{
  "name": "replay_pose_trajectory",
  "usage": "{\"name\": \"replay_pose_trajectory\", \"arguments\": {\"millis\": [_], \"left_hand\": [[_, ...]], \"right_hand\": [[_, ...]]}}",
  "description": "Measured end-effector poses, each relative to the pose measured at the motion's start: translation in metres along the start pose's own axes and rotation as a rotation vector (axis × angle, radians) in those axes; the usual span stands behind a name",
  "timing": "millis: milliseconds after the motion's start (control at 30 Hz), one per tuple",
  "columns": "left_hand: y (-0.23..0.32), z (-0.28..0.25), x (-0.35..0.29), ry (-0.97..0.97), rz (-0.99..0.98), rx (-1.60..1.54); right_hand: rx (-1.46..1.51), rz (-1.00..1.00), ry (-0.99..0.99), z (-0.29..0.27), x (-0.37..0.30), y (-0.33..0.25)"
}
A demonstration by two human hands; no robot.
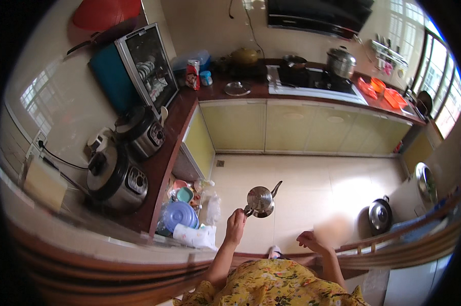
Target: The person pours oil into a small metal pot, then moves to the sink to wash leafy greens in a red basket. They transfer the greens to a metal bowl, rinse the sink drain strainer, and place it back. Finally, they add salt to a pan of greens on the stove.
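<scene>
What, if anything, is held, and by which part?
The left hand holds a metal kettle by its handle; whether the right hand holds anything is unclear.

A: "Any text you're reading? Quick."

B: "Nothing legible; no words or numbers are coming through."

A: "Red packet [192,76] on the counter?"

B: "It's showing pale patches on its front, but any print is blurring out."

A: "Jar [206,78] beside it?"

B: "Blue and white are showing, any lettering is looking too small."

A: "Cookers?"

B: "Nearer cooker [113,186] and farther cooker [133,135] are both carrying control panels [137,179]; their tiny marks are defeating me."

A: "Logging: unreadable."
</scene>
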State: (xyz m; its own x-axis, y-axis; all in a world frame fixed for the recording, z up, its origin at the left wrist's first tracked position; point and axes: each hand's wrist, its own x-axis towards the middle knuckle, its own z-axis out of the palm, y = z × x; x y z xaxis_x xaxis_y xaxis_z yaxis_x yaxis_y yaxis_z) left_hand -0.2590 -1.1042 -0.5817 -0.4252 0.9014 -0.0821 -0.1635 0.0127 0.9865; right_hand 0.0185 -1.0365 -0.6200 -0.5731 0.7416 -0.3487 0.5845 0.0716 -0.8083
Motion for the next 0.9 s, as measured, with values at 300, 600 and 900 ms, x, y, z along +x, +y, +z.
{"name": "replay_pose_trajectory", "arguments": {"millis": [300,600,900], "left_hand": [[0.011,-0.021,0.182,0.150,0.062,-0.097],[0.024,-0.073,0.390,0.144,0.075,-0.079],[0.041,-0.103,0.585,0.292,0.102,-0.168]], "right_hand": [[-0.145,-0.079,-0.187,-0.074,0.205,-0.075],[-0.054,-0.014,-0.197,-0.087,0.397,-0.118],[-0.076,-0.061,-0.241,-0.122,0.558,-0.175]]}}
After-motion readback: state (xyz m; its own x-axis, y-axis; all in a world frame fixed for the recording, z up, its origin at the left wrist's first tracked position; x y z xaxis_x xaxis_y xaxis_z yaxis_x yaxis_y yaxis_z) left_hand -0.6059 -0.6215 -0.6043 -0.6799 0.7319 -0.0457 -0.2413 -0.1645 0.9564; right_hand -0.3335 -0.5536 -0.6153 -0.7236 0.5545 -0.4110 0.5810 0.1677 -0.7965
